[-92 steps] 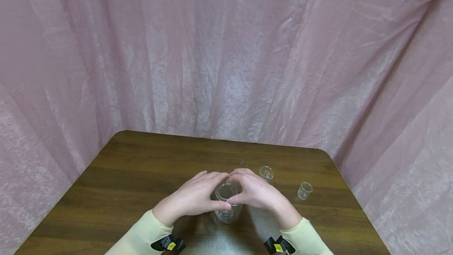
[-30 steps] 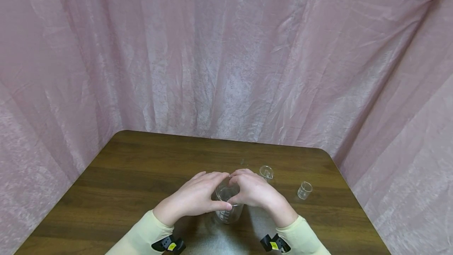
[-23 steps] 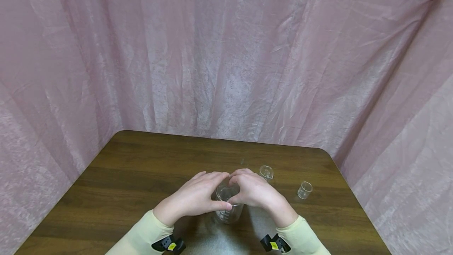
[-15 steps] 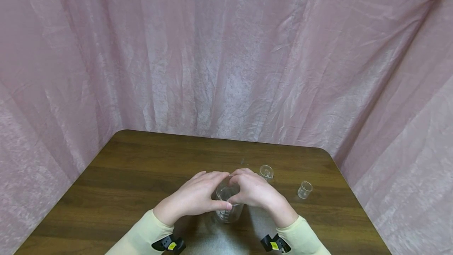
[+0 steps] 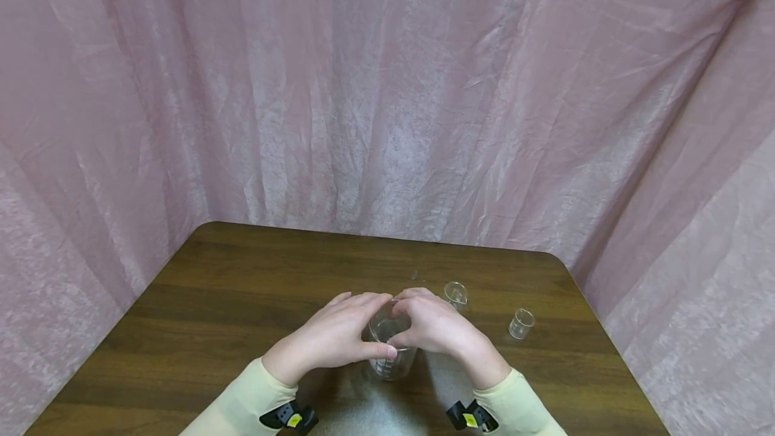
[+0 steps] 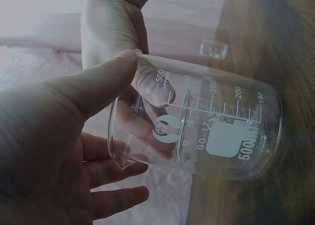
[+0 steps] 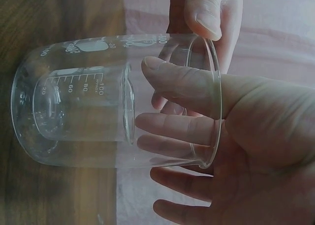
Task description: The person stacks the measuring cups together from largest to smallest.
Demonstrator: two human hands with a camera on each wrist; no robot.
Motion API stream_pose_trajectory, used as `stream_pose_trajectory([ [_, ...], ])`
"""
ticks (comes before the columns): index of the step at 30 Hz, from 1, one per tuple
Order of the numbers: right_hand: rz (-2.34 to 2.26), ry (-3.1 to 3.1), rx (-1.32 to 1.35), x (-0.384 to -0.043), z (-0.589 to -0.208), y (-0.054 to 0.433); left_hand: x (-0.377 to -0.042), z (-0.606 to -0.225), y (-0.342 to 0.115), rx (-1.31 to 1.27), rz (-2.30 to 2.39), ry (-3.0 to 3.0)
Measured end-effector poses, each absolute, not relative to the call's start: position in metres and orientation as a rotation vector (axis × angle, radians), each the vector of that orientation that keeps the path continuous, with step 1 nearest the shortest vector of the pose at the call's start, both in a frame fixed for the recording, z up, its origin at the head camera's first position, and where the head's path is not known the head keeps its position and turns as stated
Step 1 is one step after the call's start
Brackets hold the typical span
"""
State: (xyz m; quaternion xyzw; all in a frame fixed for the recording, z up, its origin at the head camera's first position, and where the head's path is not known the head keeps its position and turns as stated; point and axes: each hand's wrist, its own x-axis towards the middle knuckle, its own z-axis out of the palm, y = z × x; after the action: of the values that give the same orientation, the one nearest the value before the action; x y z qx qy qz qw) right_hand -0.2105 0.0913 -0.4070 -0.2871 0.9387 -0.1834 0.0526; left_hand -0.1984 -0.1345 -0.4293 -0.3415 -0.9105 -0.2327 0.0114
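A large clear glass beaker (image 6: 231,161) with white markings up to 500 stands on the table. My left hand (image 5: 333,334) grips its rim, the thumb on the near side and the fingers reaching round the far side. Inside it sits a smaller glass beaker (image 7: 74,104) with graduations up to 100. My right hand (image 5: 436,328) is at the mouth, thumb and two fingers extending inside, the other fingers outside. These inner fingertips are close to the small beaker's rim but hold nothing. The hands partly hide the mouth in the head view.
Two more small glass beakers stand to the right on the brown wooden table (image 5: 242,288): one beaker (image 5: 455,293) behind my right hand, a tinier beaker (image 5: 521,324) farther right. A faint clear speck (image 5: 415,276) lies beyond the hands. Pink curtains (image 5: 387,86) surround the table.
Since about three seconds ago, my right wrist has shifted slightly left and the large beaker has turned or moved slightly right. During the last second, the hands have stayed nearly still.
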Motion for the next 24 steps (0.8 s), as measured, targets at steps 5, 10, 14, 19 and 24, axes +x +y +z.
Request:
stream_pose_trajectory([
  [5,-0.558,2.851,-0.874,-0.2103,-0.4066,0.0917,-0.1987,-0.4292,-0.1342,-1.066,-0.736,-2.833],
  [10,-0.562,2.850,-0.886,-0.2103,-0.4066,0.0923,-0.1987,-0.4295,-0.1341,-1.064,-0.735,-2.838],
  [14,-0.573,2.851,-0.900,-0.2103,-0.4073,0.0930,-0.1988,-0.4297,-0.1344,-1.060,-0.724,-2.844],
  [19,-0.583,2.866,-0.908,-0.2099,-0.4086,0.0938,-0.1987,-0.4303,-0.1346,-1.062,-0.721,-2.843],
  [24,-0.636,2.869,-0.893,-0.2088,-0.4103,0.0949,-0.1983,-0.4299,-0.1342,-1.070,-0.726,-2.834],
])
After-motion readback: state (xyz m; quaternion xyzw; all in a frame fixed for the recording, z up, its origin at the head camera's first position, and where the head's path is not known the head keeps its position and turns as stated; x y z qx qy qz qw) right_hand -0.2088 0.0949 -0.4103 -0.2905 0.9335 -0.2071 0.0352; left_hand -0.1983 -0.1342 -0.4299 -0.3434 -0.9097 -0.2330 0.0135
